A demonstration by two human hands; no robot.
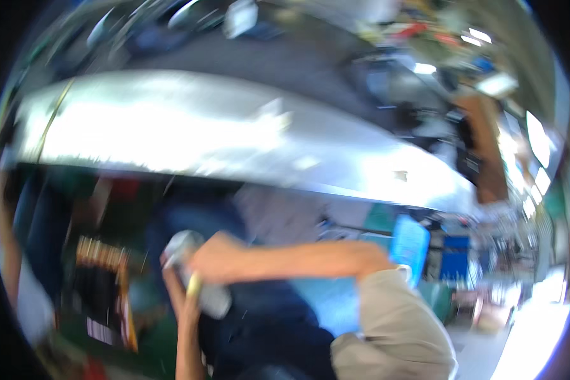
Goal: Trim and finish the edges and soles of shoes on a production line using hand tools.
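Both hands meet on a pale grey bottle [196,278] — the right hand [212,259] wrapped over its upper part, the left hand [177,278] closed around it from below. Blur hides the fingers' exact hold. Above the grip runs a long white tabletop [171,133]; to its right stands a blue chair [410,244].
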